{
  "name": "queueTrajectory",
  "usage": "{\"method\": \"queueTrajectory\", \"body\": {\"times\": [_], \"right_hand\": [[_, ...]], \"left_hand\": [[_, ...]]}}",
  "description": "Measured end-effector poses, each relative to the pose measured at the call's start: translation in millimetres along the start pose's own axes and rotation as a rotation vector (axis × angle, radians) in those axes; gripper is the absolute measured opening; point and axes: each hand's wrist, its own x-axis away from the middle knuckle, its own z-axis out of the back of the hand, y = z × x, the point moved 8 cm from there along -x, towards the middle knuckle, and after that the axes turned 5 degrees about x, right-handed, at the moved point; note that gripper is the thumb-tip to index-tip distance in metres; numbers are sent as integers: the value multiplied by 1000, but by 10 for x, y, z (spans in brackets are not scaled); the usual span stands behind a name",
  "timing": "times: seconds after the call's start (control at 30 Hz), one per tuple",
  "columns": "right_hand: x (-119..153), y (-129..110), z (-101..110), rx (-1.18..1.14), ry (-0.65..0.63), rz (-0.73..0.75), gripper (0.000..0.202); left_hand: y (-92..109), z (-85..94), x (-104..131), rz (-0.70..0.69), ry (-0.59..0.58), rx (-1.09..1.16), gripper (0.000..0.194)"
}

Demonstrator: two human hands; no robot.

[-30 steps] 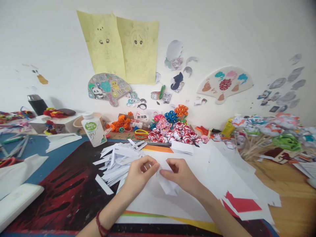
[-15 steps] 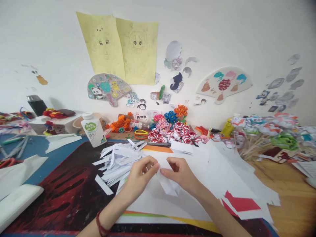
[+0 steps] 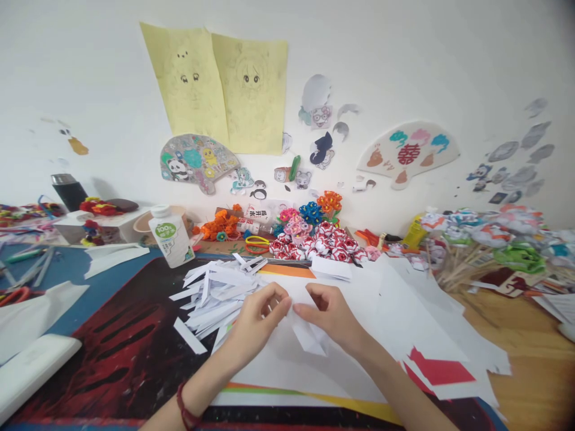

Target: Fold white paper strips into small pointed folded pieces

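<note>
Between my two hands is a folded strip of white paper (image 3: 309, 336), its lower end hanging down over the white sheets (image 3: 287, 374). My left hand (image 3: 267, 311) pinches the upper end with thumb and fingers, and a dark red band circles that wrist. My right hand (image 3: 327, 310) is closed on the same strip from the other side, thumb toward the left hand's thumb. White on white, the strip's upper edge is hard to make out. Left of my left hand lies a loose heap of cut white paper strips (image 3: 215, 296).
A white glue bottle (image 3: 173, 239) stands behind the heap. Red-and-white paper flowers (image 3: 330, 242) line the wall. Red paper scraps (image 3: 442, 368) lie at right, and sticks with paper heads (image 3: 467, 257) beyond. Red-handled scissors (image 3: 18, 296) rest at far left.
Both hands keep their hold on the paper strip and have barely shifted. The view has moved very slightly; nothing was picked up or let go.
</note>
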Motion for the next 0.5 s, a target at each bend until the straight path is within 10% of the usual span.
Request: {"method": "queueTrajectory", "body": {"times": [0.5], "right_hand": [[-5, 18, 59, 14, 78, -36, 38]], "left_hand": [[36, -7, 21, -11, 7, -79, 22]]}}
